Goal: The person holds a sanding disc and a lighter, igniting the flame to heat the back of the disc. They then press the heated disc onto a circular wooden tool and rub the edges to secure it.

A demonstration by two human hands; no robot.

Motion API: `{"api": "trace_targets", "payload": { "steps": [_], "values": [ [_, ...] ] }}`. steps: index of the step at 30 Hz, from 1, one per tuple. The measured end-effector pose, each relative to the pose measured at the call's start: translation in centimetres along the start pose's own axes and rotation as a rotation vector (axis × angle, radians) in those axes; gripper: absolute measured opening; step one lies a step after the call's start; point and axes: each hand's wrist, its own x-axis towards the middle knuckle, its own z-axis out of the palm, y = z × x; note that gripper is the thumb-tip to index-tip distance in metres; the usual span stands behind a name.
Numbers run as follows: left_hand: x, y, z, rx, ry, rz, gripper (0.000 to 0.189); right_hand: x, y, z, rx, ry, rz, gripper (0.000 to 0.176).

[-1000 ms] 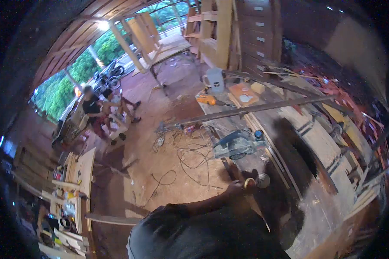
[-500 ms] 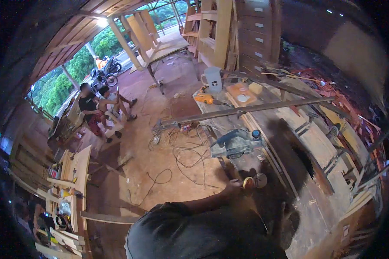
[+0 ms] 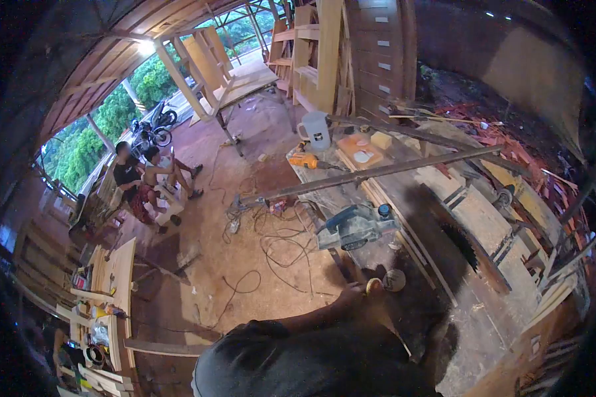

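Note:
My left hand reaches out over the workbench from under a dark sleeve. Its fingers are closed on a small round yellowish disc, which shows nearly edge-on; I cannot make out its exact kind. Close beside it on the bench lies a round pale disc-shaped thing. Beyond the hand, a dusty electric planer with a blue knob rests on the bench. A brown strip runs below the hand. Deep shadow covers the area to the right, and my right hand does not show.
A long bar crosses the bench. Behind it are an orange power drill, a grey mug and an orange board. Cables lie on the floor. Two people sit at the far left. Planks stand nearer.
The view has shifted slightly, moving the scene left. The yellowish disc in my left hand has turned from nearly face-on to nearly edge-on. The planer stays on the bench.

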Motion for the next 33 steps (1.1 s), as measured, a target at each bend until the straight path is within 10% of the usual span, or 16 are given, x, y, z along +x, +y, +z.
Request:
{"api": "trace_targets", "payload": {
  "steps": [5,7,10,11,13,14,16,19,23,25,28,33],
  "values": [
    [0.5,-6.6,3.0,-0.286,0.065,0.174,0.015,7.0,7.8,3.3,0.048,-0.006,-0.063,0.034],
    [0.2,0.4,1.0,-0.813,0.052,-0.548,0.016,10.6,11.7,5.5,0.079,-0.024,-0.088,0.033],
    [0.3,2.4,0.6,-0.901,0.081,-0.599,0.021,12.0,13.1,6.6,0.110,-0.050,-0.102,0.033],
    [0.0,3.3,0.4,-0.903,0.082,-0.599,0.021,11.9,13.3,6.6,0.117,-0.056,-0.103,0.033],
    [-0.6,4.7,-0.1,-0.341,0.081,0.071,0.021,11.5,13.4,6.4,0.124,-0.066,-0.105,0.033],
    [-0.4,4.5,-0.2,-0.342,0.082,0.070,0.021,11.5,13.3,6.4,0.126,-0.072,-0.106,0.033],
    [0.3,3.2,-0.1,-1.040,0.055,-0.652,0.020,11.2,12.9,6.6,0.128,-0.071,-0.104,0.032],
    [0.2,-2.7,1.4,-0.121,0.030,-0.189,0.023,11.0,12.6,6.5,0.130,-0.074,-0.108,0.032],
    [-0.1,-0.1,0.3,-0.069,-0.001,-0.082,0.023,11.0,12.7,6.6,0.136,-0.078,-0.109,0.032],
    [0.1,3.3,-0.5,-0.877,0.020,-0.589,0.022,11.0,12.7,6.7,0.137,-0.078,-0.110,0.031],
    [0.1,4.4,-0.7,-1.086,0.052,-0.623,0.020,11.0,12.7,6.8,0.139,-0.085,-0.111,0.031],
    [-0.5,8.4,-1.5,-0.585,0.045,-0.404,0.024,10.8,12.8,6.6,0.141,-0.096,-0.116,0.031]
  ]
}}
